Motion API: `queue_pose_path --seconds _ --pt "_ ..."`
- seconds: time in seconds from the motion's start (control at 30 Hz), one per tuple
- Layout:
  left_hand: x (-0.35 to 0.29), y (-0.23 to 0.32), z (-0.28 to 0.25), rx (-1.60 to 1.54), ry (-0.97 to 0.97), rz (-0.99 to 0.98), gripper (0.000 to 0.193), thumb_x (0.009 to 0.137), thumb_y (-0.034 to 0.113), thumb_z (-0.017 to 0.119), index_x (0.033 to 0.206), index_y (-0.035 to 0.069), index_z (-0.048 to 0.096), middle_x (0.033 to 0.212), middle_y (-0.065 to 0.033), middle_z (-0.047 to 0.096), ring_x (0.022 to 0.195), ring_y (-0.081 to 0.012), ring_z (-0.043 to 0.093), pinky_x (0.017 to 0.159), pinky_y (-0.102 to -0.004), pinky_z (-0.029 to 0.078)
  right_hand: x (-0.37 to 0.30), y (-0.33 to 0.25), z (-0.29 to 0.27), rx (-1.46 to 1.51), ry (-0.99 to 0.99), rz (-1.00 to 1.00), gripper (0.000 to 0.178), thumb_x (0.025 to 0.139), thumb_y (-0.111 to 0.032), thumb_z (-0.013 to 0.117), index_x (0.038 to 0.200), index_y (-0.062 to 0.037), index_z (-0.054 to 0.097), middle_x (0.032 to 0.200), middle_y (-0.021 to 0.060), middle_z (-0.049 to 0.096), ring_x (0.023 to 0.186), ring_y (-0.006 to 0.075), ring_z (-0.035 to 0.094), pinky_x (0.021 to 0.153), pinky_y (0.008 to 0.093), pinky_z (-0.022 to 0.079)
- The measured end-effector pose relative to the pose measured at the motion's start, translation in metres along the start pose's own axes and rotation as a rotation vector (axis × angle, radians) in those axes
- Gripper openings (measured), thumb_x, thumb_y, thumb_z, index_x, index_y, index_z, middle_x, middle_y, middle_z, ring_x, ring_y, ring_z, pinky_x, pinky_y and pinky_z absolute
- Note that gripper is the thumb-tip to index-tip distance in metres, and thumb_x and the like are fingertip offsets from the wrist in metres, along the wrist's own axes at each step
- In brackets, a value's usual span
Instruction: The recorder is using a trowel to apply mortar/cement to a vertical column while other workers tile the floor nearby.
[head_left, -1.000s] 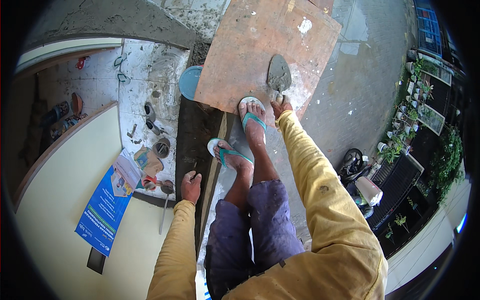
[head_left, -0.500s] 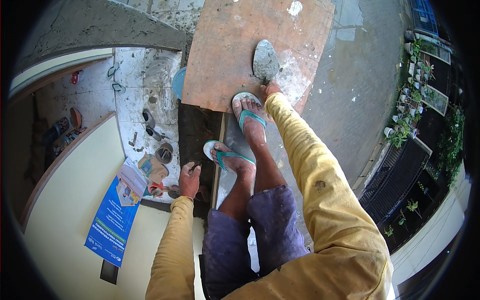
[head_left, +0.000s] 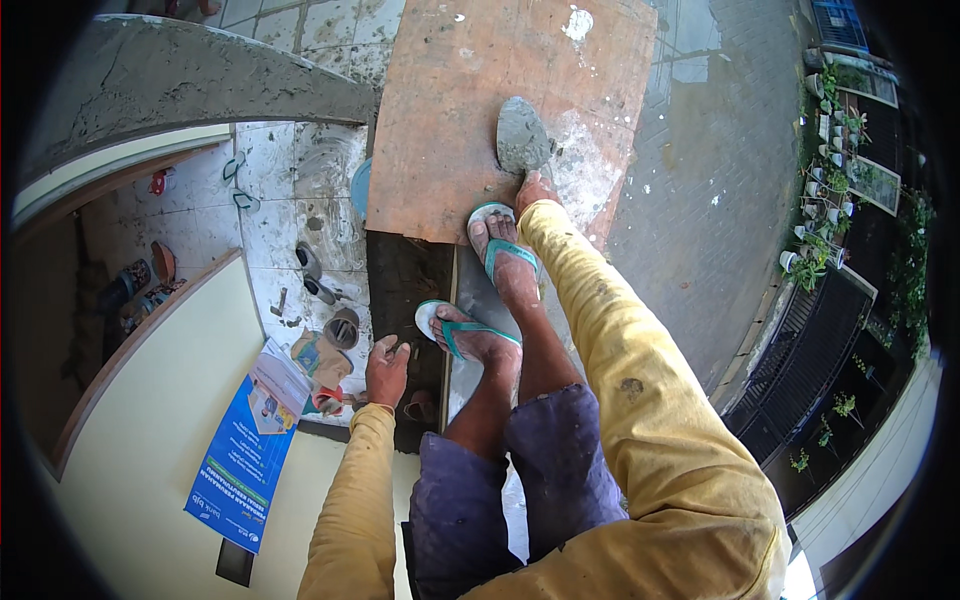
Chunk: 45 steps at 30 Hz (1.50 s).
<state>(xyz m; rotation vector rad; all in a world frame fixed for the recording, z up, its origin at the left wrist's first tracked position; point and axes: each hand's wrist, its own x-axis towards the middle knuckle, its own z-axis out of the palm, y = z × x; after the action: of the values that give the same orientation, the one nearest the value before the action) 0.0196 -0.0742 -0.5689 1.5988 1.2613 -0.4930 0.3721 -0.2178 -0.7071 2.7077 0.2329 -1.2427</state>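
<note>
My right hand is closed round the handle of a trowel, just beyond my forward foot. Grey wet mortar covers the trowel's broad blade, which is over a reddish-brown plywood board; I cannot tell if it touches. The handle is mostly hidden in my fist. My left hand hangs free at the left, holding nothing, with thumb and forefinger apart and the other fingers loosely bent. Under it lies a dark gap beside the ledge. My feet, in white and teal flip-flops, stand by the board's near edge.
At the left, a tiled floor holds grey shoes, a hammer and a cement-stained bag. A blue banner leans there. A mortar-coated wall top curves behind. Potted plants line the paved lane's right side.
The trowel and my right hand have shifted slightly left and nearer, and the blade has turned to show more mortar. My left hand stays free. The whole view has shifted a little.
</note>
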Motion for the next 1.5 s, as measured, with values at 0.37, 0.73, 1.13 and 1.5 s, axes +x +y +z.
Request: queue_pose_path --seconds 0.37,0.73,1.13,1.5 --pt "-0.002 -0.013 -0.009 -0.014 -0.004 -0.084 0.044 0.090 0.025 0.064 0.122 -0.004 0.057 0.120 -0.0189 0.062 0.106 -0.0258 0.061 0.094 -0.0343 0.047 -0.018 0.071 0.016 0.493 0.005 -0.052 0.068 0.087 -0.044 0.062 0.129 0.0081 0.050 0.113 0.0310 0.063 0.102 0.0411 0.064 0.085 0.0448 0.051" --pt "-0.020 -0.060 -0.024 0.021 -0.014 -0.218 0.047 0.090 0.027 0.065 0.123 -0.005 0.056 0.123 -0.0198 0.061 0.111 -0.0284 0.060 0.096 -0.0349 0.046 -0.011 0.160 -0.001 1.452 0.267 0.403 0.086 0.075 -0.028 0.081 0.142 0.0013 0.036 0.129 0.0217 0.057 0.115 0.0328 0.057 0.097 0.0385 0.046" --pt "0.207 0.123 -0.006 0.198 0.193 0.284 0.079 0.085 0.033 0.067 0.145 -0.005 0.032 0.146 -0.0265 0.038 0.137 -0.0374 0.037 0.113 -0.0403 0.030 0.031 0.179 0.039 1.595 0.281 0.462 0.058 0.079 -0.031 0.079 0.122 0.0001 0.053 0.106 0.0145 0.065 0.091 0.0268 0.063 0.086 0.0385 0.052" --pt "0.252 0.132 0.016 -0.116 0.188 -0.003 0.086 0.092 0.051 0.056 0.143 -0.012 0.029 0.150 -0.0293 0.032 0.140 -0.0367 0.033 0.114 -0.0381 0.029 0.039 0.191 0.032 1.834 0.214 0.543 0.029 0.082 -0.024 0.077 0.095 -0.0037 0.061 0.086 0.0089 0.063 0.074 0.0246 0.060 0.070 0.0404 0.053"
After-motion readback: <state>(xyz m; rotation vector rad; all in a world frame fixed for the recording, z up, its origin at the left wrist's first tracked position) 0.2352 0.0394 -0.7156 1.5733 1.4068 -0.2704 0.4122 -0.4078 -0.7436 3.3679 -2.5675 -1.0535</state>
